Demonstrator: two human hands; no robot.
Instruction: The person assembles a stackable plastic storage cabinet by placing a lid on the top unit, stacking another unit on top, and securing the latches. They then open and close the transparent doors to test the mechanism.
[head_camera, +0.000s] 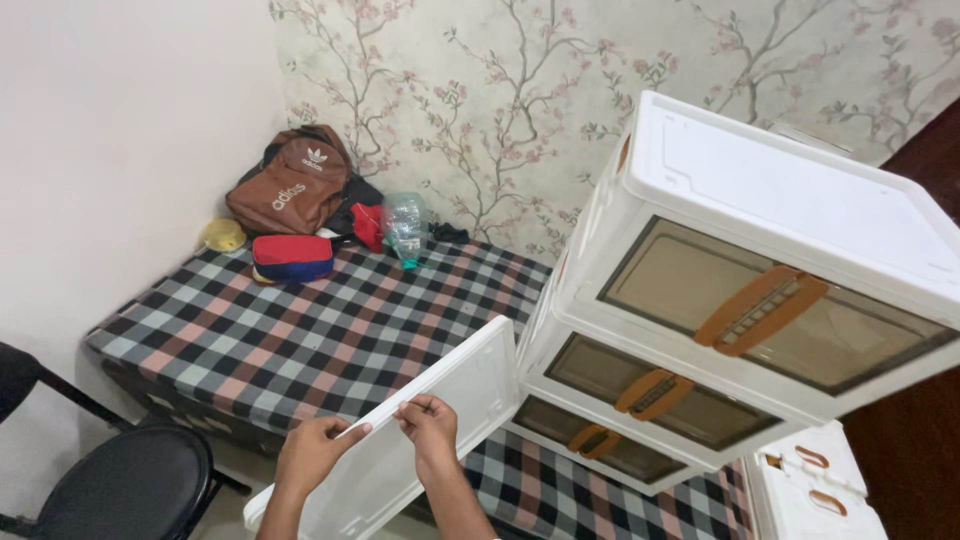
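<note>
A flat white plastic panel (440, 400) slants from the lower left up toward the stacked boxes. My left hand (318, 450) grips its upper edge from the left. Beside it, my right hand (430, 425) pinches the same edge. The panel's far end almost touches a stack of three white storage boxes (720, 300) with tinted front doors and orange-brown handles, standing on the checked bed.
The bed's checked cover (300, 330) holds a brown backpack (295, 180), a red-and-blue pouch (292, 257), a clear plastic bottle (405, 228) and a yellow object (224, 235) by the wall. A black chair (120, 485) stands lower left. Another white box (815, 485) sits lower right.
</note>
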